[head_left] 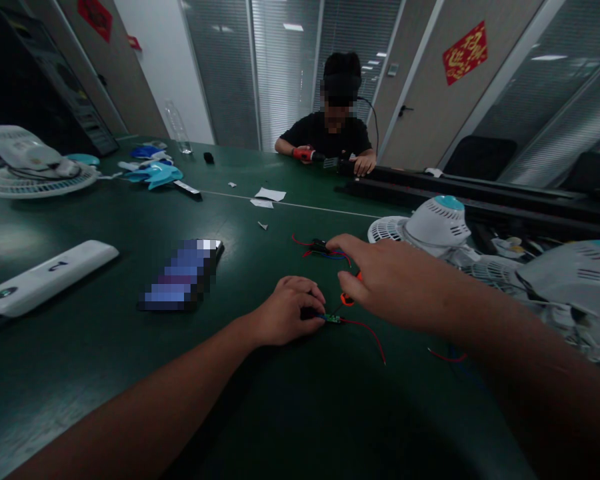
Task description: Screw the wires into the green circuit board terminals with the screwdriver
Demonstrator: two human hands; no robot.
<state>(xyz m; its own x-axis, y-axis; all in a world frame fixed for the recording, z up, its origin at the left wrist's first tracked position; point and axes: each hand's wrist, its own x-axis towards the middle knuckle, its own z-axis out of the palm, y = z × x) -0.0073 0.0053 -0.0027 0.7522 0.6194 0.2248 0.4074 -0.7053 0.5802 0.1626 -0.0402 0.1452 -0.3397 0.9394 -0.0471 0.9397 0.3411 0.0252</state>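
Observation:
My left hand (291,310) rests on the green table with its thumb and fingers closed on one end of a small green circuit board (333,319). A thin red wire (370,329) trails from the board's right end. My right hand (395,277) is stretched across the table, index finger and thumb apart. Its index fingertip is at a small black part (320,246) with red and blue wires; whether it touches, I cannot tell. Under the thumb, an orange-handled tool (347,299) shows only in part, its kind hidden by the hand.
A phone (183,275) and a white bar-shaped device (50,277) lie left. White fans (437,223) stand right, another fan (35,163) far left. Paper scraps (270,194) lie mid-table. Opposite, a person (330,133) holds a red tool (305,155) by long black rails (430,190).

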